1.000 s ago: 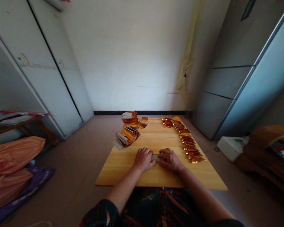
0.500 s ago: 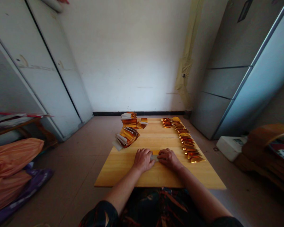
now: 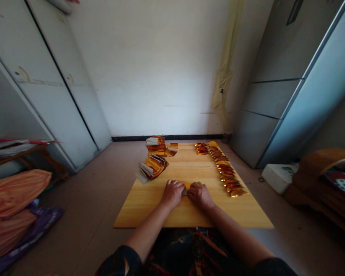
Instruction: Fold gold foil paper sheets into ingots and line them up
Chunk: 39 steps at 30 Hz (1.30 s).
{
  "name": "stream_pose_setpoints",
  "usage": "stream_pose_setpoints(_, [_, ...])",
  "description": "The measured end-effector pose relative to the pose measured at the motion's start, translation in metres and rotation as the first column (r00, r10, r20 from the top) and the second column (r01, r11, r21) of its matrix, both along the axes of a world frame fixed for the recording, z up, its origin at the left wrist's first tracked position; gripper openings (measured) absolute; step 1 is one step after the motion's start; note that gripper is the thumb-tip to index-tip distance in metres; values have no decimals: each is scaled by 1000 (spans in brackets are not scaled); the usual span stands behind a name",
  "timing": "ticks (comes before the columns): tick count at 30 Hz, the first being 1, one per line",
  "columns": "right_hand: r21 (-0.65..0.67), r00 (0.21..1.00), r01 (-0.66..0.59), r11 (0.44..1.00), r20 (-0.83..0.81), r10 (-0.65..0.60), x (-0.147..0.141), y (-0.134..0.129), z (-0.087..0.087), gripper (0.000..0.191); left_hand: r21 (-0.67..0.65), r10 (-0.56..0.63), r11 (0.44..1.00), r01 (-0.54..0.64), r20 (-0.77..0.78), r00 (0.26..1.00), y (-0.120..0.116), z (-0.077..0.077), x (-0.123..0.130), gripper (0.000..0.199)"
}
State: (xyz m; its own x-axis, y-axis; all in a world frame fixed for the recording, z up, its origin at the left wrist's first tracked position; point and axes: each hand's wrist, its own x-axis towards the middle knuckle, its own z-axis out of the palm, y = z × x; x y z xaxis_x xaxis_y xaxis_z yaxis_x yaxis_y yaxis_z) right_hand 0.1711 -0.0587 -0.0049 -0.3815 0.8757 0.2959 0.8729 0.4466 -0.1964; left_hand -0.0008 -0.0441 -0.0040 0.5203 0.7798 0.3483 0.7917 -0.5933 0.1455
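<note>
Gold foil piece [image 3: 185, 186] lies on the table between my left hand [image 3: 172, 193] and my right hand [image 3: 199, 195], with a small grey part showing at its edge. My fingers are half closed and bend down over it, but I cannot tell if they pinch it or only press, because the knuckles hide this. If I press unevenly, the thin foil could crease in the wrong place or tear. On the smooth wood it could also slide when my wrists turn. The row of folded gold foil pieces [image 3: 227, 170] lies near my right hand, so a careless sideways move could push it out of line. The light wooden tabletop [image 3: 189, 168] also carries a curved bundle of foil and paper [image 3: 155, 166] on its left. Around it I see a tiled floor [image 3: 83, 199], white wardrobe doors [image 3: 54, 88] and a grey refrigerator [image 3: 276, 99].
</note>
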Motion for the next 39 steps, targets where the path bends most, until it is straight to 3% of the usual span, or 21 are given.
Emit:
stream_pose_setpoints(4, [-5, 1000, -2, 1000, -19, 2, 1, 1, -1, 19, -61, -42, 997, 41, -14, 999, -5, -1, -1, 25])
stream_pose_setpoints(8, [-13, 961, -262, 965, -93, 260, 23, 5, -3, 22, -92, -32, 995, 33, 9, 999, -12, 1, -1, 29])
stream_pose_setpoints(11, [-2, 923, -354, 935, -161, 349, 41, 10, -7, 22, -107, -44, 993, 46, 22, 999, -11, 2, -1, 26])
stream_pose_setpoints(17, [31, 921, -317, 948, -230, 316, 42, 19, -16, 18, -98, -53, 994, 56, 36, 998, 0, 1, -2, 21])
stream_pose_setpoints(24, [24, 937, -246, 969, -248, 244, 32, 22, -18, 14, -113, -43, 992, 48, 46, 998, -6, 6, 3, 21])
stream_pose_setpoints(29, [-11, 907, -261, 965, -345, 241, 34, 22, -16, 17, -81, 16, 997, -14, 21, 1000, -9, 1, 11, 12])
stream_pose_setpoints(34, [-7, 889, -328, 945, -341, 306, 39, 22, -15, 11, -76, 33, 997, -30, 41, 999, -9, -3, 11, 12])
stream_pose_setpoints(39, [10, 888, -309, 951, -355, 292, 40, 21, -16, 11, -106, 42, 994, -33, 83, 996, -8, -4, 8, 10])
